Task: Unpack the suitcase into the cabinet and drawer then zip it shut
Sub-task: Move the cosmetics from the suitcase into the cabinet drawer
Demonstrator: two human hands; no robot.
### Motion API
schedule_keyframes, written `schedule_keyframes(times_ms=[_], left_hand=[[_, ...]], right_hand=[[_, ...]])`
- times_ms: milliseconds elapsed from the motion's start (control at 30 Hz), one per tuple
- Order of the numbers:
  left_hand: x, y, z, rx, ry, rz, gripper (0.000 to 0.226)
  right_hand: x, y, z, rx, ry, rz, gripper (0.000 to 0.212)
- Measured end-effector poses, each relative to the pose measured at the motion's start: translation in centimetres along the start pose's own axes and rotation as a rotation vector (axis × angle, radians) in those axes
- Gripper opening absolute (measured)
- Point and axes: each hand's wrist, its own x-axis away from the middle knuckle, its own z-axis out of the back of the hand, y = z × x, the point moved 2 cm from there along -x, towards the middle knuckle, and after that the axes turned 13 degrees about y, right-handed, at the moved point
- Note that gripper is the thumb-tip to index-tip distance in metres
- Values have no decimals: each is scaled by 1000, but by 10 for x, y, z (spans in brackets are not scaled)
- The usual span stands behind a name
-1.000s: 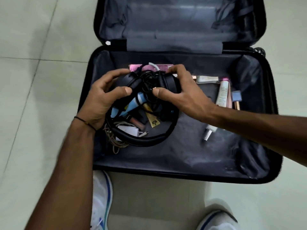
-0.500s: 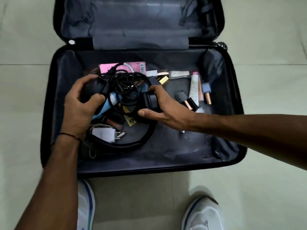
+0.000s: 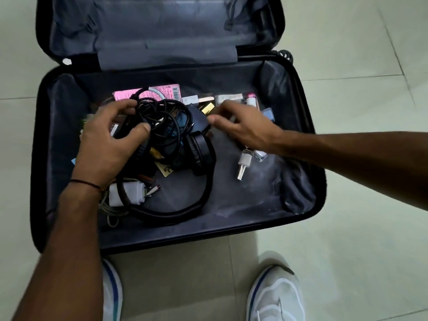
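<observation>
A black suitcase [image 3: 301, 140] lies open on the tiled floor, lid flat at the back. Inside, at the left, sit black headphones [image 3: 199, 154] under a tangle of black cable [image 3: 162, 117]. My left hand [image 3: 108, 144] grips the left earcup and the cable bundle, thumb on top. My right hand [image 3: 240, 128] hovers just right of the headphones over small cosmetic items, fingers loosely bent and blurred, holding nothing that I can see. A pink box [image 3: 164, 92] lies behind the cable. A white charger [image 3: 129, 193] rests near my left wrist.
Small tubes and bottles [image 3: 243, 165] lie under and beside my right hand, with a gold-capped item [image 3: 208, 108] near the fingers. The suitcase's right half holds only grey lining. My two white shoes [image 3: 275, 295] stand on the floor in front of the case.
My right hand has let go of the right earcup and moved right toward the cosmetics. The left hand still holds the headphones and cable. The camera has shifted closer.
</observation>
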Motion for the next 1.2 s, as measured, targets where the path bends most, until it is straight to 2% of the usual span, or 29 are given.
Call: schedule_keyframes(times_ms=[67, 133, 233, 300, 433, 533, 600, 700, 767, 833, 900, 1000, 1067, 1100, 1133, 1200], left_hand=[[-4, 20, -14, 39, 109, -86, 31], [-5, 41, -40, 110, 128, -119, 23], [-2, 71, -87, 184, -10, -173, 21], [0, 82, -116, 163, -135, -160, 24], [1, 91, -161, -41, -324, -1, 25], [7, 91, -182, -409, -391, 29, 30], [13, 88, -191, -503, -389, 63, 41], [20, 78, -198, -471, -357, 158, 54], [26, 72, -200, -442, -355, 201, 62], [31, 71, -199, -427, -341, 200, 69], [32, 71, -196, -405, -307, 190, 67], [30, 64, -191, -260, -242, 211, 52], [30, 55, -186, -50, -198, 308, 31], [31, 51, -183, 50, -169, 365, 22], [30, 48, -179, 136, -134, 413, 19], [28, 48, -172, 271, -53, 470, 16]], right_hand=[[-6, 17, 18, 135, 118, -69, 24], [-6, 34, 33, 221, 144, -161, 23], [5, 48, 39, 302, 45, -260, 16], [17, 52, 32, 388, -41, -266, 28], [36, 57, 15, 455, -95, -146, 41], [40, 60, 8, 438, -137, -180, 36], [42, 63, 6, 439, -152, -216, 37], [44, 61, 13, 333, -83, -294, 23], [45, 59, 19, 177, -44, -375, 10], [47, 56, 21, 8, -10, -481, 8], [46, 56, 22, -75, 58, -558, 15], [42, 58, 24, -176, 113, -608, 17], [40, 57, 27, -167, 81, -550, 16], [39, 55, 28, -65, 43, -444, 10], [39, 51, 28, 65, -2, -294, 10], [41, 45, 22, 281, -151, 52, 30]])
